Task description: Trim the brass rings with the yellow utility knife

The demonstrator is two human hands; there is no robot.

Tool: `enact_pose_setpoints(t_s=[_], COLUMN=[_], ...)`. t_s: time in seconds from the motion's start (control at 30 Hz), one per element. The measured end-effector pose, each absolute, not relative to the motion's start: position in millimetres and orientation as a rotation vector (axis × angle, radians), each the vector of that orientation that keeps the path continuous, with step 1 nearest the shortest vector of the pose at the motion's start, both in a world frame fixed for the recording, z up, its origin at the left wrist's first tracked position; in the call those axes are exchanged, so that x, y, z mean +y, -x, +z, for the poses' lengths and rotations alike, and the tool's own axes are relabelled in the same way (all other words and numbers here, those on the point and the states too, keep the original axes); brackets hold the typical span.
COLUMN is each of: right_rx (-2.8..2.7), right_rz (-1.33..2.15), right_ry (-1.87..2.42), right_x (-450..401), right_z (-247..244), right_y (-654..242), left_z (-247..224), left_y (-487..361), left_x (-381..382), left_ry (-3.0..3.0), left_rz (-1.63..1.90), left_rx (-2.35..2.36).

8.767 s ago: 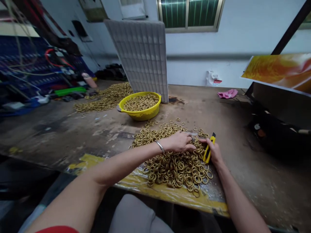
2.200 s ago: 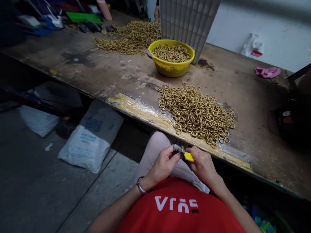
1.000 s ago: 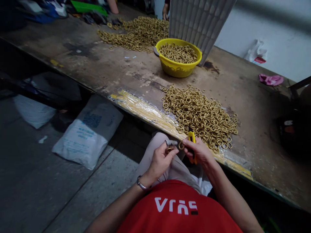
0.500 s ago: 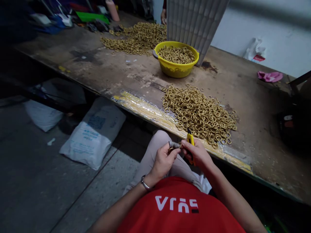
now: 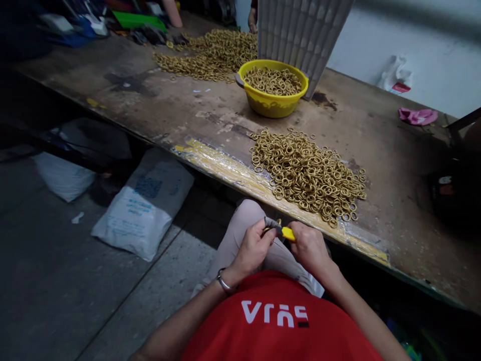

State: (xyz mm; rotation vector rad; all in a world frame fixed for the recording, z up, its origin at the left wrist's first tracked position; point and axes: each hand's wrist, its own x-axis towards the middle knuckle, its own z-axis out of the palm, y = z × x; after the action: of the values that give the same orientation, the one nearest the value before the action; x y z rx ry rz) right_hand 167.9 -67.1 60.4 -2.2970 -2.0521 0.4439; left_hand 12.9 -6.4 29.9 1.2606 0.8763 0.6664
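Note:
My left hand (image 5: 252, 246) is closed on a gold-coloured ring (image 5: 278, 221), with a grey wrapping over its index finger. A yellow utility knife (image 5: 288, 233) is gripped in my right hand (image 5: 310, 245), its dark tip pointing left against the ring or just beside it; the exact contact is too small to make out. Both hands are close together above my lap, at the table's front edge. Just beyond them lies a heap of gold-coloured rings (image 5: 308, 175).
A yellow basin (image 5: 274, 106) full of rings stands behind the heap, before an upright grey ribbed panel (image 5: 300, 40). More rings (image 5: 214, 55) lie farther back, near another person's hand (image 5: 253, 21). A pink cloth (image 5: 418, 116) is at right; white sacks (image 5: 145, 205) rest on the floor.
My right hand has turned the utility knife from pointing up to pointing left, bringing its tip to the ring by my left hand. The left hand has barely moved.

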Motion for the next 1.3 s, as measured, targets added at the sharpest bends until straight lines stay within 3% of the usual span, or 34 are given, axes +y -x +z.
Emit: enact_pose_setpoints(t_s=[0.23,0.4,0.63,0.8,1.03,1.3], right_rx=[-1.922,-2.046,-2.141,-1.769,-1.134,-1.249], right_rz=[0.275,0.179,0.192,0.396,1.075,1.039], right_ry=[2.658,2.417,2.455,2.215,1.633,1.537], right_x=[-33.7,-4.7,27.6,20.1,-20.1,-44.7], right_z=[59.8,57.5,41.3,48.4,63.8,69.0], right_y=[-189.0,-182.9,-172.5,-195.2,-192.9,-186.5], left_z=[52.3,37.4,22.4,16.3,33.9,47.5], left_y=[4.1,4.2,6.6,2.4,-19.9,-25.0], left_x=[-4.7,2.1,16.2,26.3,31.4,16.2], left_ry=[-1.471,-0.930,-0.580,-0.479,-0.537,-0.561], left_rz=[0.647,0.578,0.606,0.579,0.527,0.436], left_rx=[0.824,0.741,0.660,0.656,0.567,0.514])
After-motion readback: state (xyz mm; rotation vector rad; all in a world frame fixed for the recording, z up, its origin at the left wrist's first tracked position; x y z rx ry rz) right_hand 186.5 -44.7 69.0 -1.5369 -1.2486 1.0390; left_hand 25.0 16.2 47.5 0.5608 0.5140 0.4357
